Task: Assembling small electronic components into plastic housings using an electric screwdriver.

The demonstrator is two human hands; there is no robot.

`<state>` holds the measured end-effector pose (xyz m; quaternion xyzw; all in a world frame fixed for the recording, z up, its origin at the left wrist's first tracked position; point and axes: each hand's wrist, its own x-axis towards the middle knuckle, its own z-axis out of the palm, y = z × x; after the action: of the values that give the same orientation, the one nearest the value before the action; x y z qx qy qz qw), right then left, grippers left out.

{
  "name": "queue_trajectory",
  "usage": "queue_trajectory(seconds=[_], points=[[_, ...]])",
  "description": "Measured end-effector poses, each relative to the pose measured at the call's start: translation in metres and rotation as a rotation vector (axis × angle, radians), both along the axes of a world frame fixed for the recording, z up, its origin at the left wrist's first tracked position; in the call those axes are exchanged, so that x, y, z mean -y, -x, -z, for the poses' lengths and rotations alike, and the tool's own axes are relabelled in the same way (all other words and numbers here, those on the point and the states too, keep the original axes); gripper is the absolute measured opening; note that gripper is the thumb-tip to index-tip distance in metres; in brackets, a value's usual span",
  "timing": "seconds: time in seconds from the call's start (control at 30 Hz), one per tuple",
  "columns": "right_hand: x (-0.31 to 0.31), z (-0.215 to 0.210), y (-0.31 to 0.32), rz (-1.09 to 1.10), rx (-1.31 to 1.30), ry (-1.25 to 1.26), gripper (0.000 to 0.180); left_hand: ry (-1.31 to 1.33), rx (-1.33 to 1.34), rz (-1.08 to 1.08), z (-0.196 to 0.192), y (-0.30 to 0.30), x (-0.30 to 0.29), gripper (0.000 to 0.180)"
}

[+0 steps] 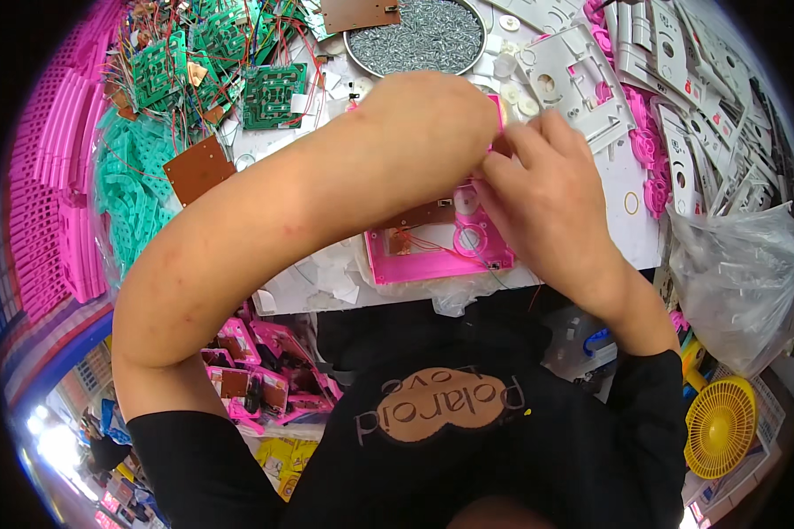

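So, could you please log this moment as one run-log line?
left hand: on pink housing | right hand: fingers at housing top | tray of screws behind | grip: unclear

Bright, even light with soft shadows; the hands blur slightly. Fisheye bends edges beyond them, corners black, glare glows lower left.

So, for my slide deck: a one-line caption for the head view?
Both hands meet over a pink plastic housing on a cluttered bench, green circuit boards nearby.
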<state>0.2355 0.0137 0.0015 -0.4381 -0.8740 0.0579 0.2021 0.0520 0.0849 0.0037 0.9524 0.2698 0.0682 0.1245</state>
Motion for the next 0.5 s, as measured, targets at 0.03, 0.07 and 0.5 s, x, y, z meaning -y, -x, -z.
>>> queue_trajectory(seconds=[0.03, 0.07, 0.5], points=[[-0.005, -0.004, 0.001, -0.011, 0.052, -0.015, 0.007, -0.015, 0.027, 0.01, -0.001, 0.004, 0.0, 0.009], [-0.009, -0.006, 0.002, -0.02, 0.109, -0.029, 0.006, 0.036, 0.01, -0.018, -0.002, 0.005, 0.0, 0.009], [-0.021, 0.033, -0.003, -0.097, -0.253, -0.006, 0.018, 0.223, -0.052, -0.148, 0.004, 0.001, -0.021, 0.013]])
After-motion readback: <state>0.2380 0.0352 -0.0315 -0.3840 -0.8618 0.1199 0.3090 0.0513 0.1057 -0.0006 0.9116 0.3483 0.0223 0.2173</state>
